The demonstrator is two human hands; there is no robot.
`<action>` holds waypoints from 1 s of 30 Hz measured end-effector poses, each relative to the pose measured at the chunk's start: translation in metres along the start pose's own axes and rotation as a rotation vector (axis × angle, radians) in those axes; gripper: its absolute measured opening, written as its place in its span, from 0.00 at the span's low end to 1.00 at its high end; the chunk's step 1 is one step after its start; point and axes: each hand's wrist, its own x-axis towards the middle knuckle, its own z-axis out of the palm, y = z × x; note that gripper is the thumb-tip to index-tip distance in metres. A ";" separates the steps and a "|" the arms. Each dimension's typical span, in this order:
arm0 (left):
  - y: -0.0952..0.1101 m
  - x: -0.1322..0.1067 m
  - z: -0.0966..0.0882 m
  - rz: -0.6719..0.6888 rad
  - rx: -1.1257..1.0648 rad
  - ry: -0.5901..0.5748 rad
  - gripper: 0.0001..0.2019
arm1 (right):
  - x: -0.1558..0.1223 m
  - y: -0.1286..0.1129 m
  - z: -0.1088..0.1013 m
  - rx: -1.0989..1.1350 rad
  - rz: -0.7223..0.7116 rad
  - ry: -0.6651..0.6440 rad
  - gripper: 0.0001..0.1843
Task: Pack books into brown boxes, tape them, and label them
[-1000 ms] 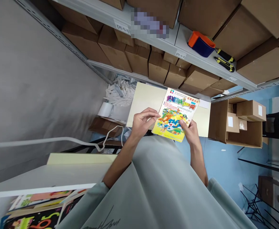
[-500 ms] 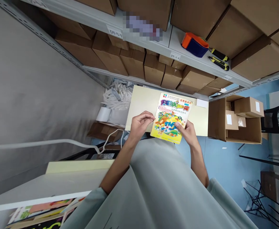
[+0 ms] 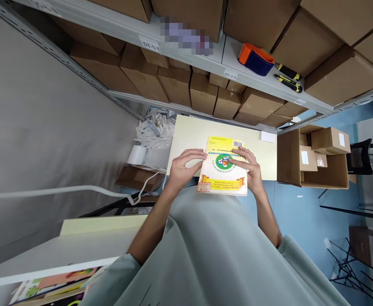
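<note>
A children's book [image 3: 224, 175] is held just in front of my body, at the near edge of the pale table [image 3: 189, 131]. Its white and yellow back cover faces up, the print upside down, with a barcode and a round green picture. My left hand [image 3: 182, 168] grips the left edge between thumb and fingers. On the right side, my right hand [image 3: 251, 169] holds the book, its fingers lying over the cover; part of that grip is hidden.
Cardboard boxes [image 3: 202, 94] fill the shelf above the table. A tape roll [image 3: 256, 58] and box cutters [image 3: 288, 83] lie on the upper shelf. An open carton [image 3: 325, 176] with smaller boxes stands right. White crumpled material [image 3: 156, 129] is at left, near a white cable [image 3: 87, 190].
The book has been turned over, from its colourful front cover to its back cover. My right hand's fingers now lie over the top side, where only the thumb was before.
</note>
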 end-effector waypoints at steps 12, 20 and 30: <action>-0.016 -0.011 0.003 -0.201 -0.021 -0.058 0.14 | -0.012 0.012 0.014 0.309 0.359 0.120 0.23; -0.015 -0.003 -0.010 -0.230 -0.109 -0.157 0.17 | -0.021 0.018 0.002 0.484 0.402 -0.017 0.29; -0.009 0.003 0.012 -0.490 -0.114 -0.021 0.22 | -0.023 0.012 0.005 0.434 0.511 0.034 0.31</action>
